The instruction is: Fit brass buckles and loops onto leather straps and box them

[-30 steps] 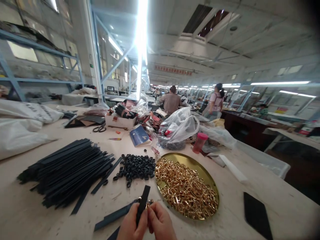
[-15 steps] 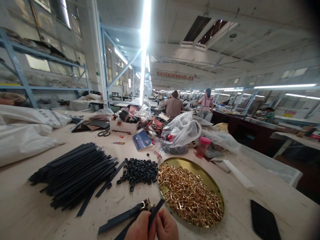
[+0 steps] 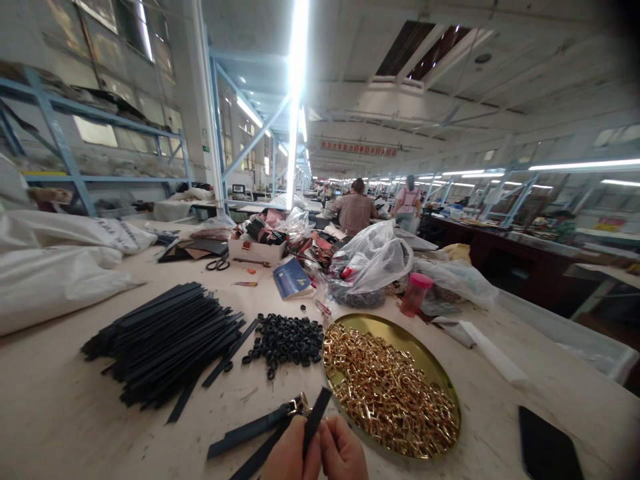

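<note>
At the near edge of the table, my left hand (image 3: 290,455) is closed around a black strap (image 3: 317,408), whose free end points up and away from me. My right hand (image 3: 344,451) is pinched against the same strap from the right; its fingertips are partly hidden. Just beyond the hands, a black strap with a gold buckle (image 3: 301,403) lies on the table, beside other finished-looking straps (image 3: 245,433). Right of the hands, a round gold tray (image 3: 450,393) bears many small gold buckles (image 3: 390,387). Small black loops (image 3: 287,339) are heaped left of the tray.
A thick stack of black strips (image 3: 170,340) lies to the left. Scissors (image 3: 218,264), a blue booklet (image 3: 291,278), plastic bags (image 3: 373,257) and a pink-lidded jar (image 3: 416,295) stand farther back. A dark flat phone-like slab (image 3: 549,443) is at right. Two people are in the distance.
The whole view has shifted slightly, so things sit farther right. Both hands remain together on the strap, which shows a little more of its flat side.
</note>
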Demonstrator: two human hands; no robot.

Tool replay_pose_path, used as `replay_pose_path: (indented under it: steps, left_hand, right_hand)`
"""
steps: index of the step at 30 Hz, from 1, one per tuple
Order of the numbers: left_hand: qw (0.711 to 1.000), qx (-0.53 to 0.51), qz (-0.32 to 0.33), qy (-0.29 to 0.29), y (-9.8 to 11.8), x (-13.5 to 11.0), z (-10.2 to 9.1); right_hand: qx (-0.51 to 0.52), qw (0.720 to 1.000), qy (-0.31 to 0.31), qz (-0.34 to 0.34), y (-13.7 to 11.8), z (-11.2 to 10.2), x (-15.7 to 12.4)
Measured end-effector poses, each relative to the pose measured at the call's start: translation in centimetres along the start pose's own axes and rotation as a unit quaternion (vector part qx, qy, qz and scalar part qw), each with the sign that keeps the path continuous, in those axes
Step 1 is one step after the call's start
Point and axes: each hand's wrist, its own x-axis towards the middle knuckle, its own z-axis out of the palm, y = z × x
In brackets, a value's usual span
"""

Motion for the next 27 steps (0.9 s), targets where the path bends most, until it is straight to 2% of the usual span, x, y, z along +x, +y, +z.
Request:
replay_pose_path:
  steps: [3,5,8,10,13,14,17,20,24,27]
  left_hand:
    - [0.998,-0.036,-0.013,0.045,0.0,0.5,-0.2]
    - [0.997,-0.048,-0.027,0.051,-0.1,0.7,-0.4]
    - [0.995,-0.075,-0.07,0.012,0.2,0.5,-0.9]
    - [0.992,-0.09,-0.09,-0.024,0.7,0.1,-1.5]
    - [0.985,-0.112,-0.108,-0.075,1.5,-0.4,-2.6]
    - [0.981,-0.119,-0.12,-0.099,1.6,-0.4,-2.9]
    - [0.962,-0.153,-0.155,-0.164,1.5,-0.5,-3.5]
    - [0.936,-0.232,-0.18,-0.192,1.3,-0.6,-3.7]
    - [0.92,-0.29,-0.199,-0.175,1.8,-0.5,-3.8]
    - [0.92,-0.299,-0.203,-0.151,1.7,-0.2,-3.8]
  right_hand:
    - [0.018,0.998,-0.038,0.043,-0.3,0.0,0.0]
    - [0.017,0.997,-0.05,0.049,-0.7,0.0,0.0]
    - [-0.043,0.998,-0.046,0.02,-1.6,-0.4,-0.2]
    - [-0.109,0.992,-0.055,-0.024,-2.5,-1.0,-0.6]
    - [-0.146,0.978,-0.116,-0.095,-3.6,-1.8,-1.1]
    - [-0.134,0.976,-0.145,-0.093,-3.7,-2.0,-1.2]
    - [-0.063,0.98,-0.19,0.0,-3.6,-2.4,-1.3]
    - [0.026,0.98,-0.182,0.078,-3.2,-2.4,-1.2]
    - [0.087,0.973,-0.19,0.096,-3.3,-2.1,-0.9]
    - [0.058,0.973,-0.208,0.086,-3.5,-2.0,-0.7]
